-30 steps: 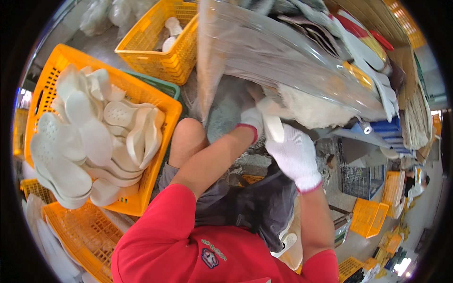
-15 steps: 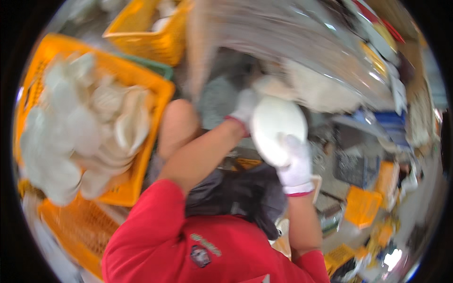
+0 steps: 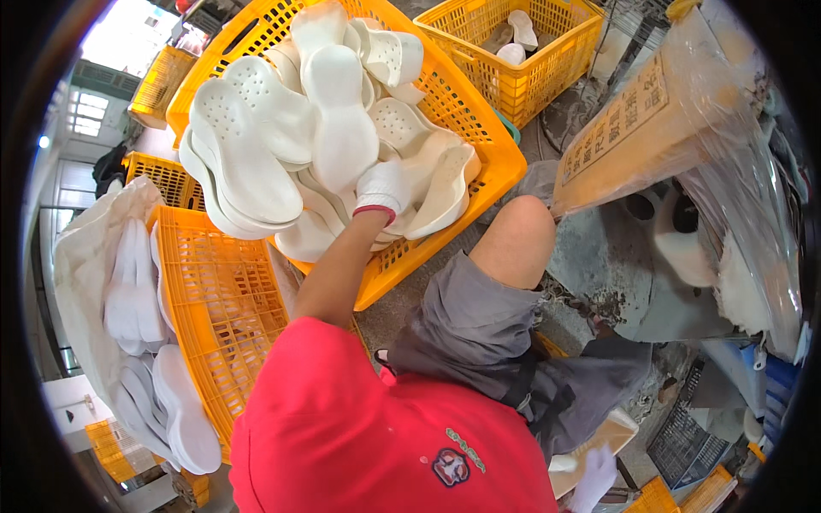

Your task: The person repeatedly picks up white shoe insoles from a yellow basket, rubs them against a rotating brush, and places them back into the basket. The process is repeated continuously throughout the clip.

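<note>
My left hand [image 3: 382, 190], in a white glove with a red cuff, reaches into a large orange basket [image 3: 499, 164] heaped with white shoe insoles. It touches the insoles at the near side of the heap; its fingertips are hidden among them. One long insole [image 3: 340, 120] lies just beyond the hand, and a curved one [image 3: 446, 190] rests to its right. Some insoles have small holes at the broad end. My right hand [image 3: 596, 480], also gloved, is low at the right, blurred, beside a beige box [image 3: 617, 427] with a white piece [image 3: 562, 463] at its edge.
An orange crate [image 3: 513, 73] with a few white pieces stands at the far right of the basket. Left of me is another orange basket [image 3: 227, 299] beside a sack of white soles [image 3: 137, 291]. A plastic-wrapped carton [image 3: 616, 128] and a grey machine part [image 3: 607, 265] are to the right.
The view has swung left. Both hands were around a white insole; now my left hand is in the orange basket, and my right hand is lower, near the beige box.
</note>
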The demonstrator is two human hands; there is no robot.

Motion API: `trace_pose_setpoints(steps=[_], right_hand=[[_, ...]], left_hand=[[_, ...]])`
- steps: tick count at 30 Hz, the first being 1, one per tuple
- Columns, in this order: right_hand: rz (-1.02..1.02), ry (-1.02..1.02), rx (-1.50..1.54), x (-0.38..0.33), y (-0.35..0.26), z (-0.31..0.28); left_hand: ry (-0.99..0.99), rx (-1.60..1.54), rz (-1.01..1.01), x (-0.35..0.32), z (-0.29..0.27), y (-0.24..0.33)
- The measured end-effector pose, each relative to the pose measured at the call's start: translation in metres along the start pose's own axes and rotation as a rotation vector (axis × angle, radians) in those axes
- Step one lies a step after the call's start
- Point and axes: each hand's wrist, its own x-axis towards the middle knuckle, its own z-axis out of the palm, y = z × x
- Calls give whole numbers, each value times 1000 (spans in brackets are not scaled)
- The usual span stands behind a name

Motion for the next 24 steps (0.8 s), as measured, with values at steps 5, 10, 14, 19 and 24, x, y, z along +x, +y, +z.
trace_pose_setpoints(steps=[5, 10, 14, 19, 24], right_hand=[[-119, 142, 497, 44, -102, -11], [-479, 45, 614, 45, -217, -10], [-617, -53, 666, 43, -251, -21], [-580, -58, 727, 35, -251, -15], [-364, -195, 956, 29, -253, -11]], left_hand=[[279, -262, -145, -45, 8, -32], [209, -933, -225, -81, -2, -44], [414, -392, -119, -100, -9, -48], [819, -286, 207, -137, -49, -16], [-229, -1309, 395, -217, -31, 111]])
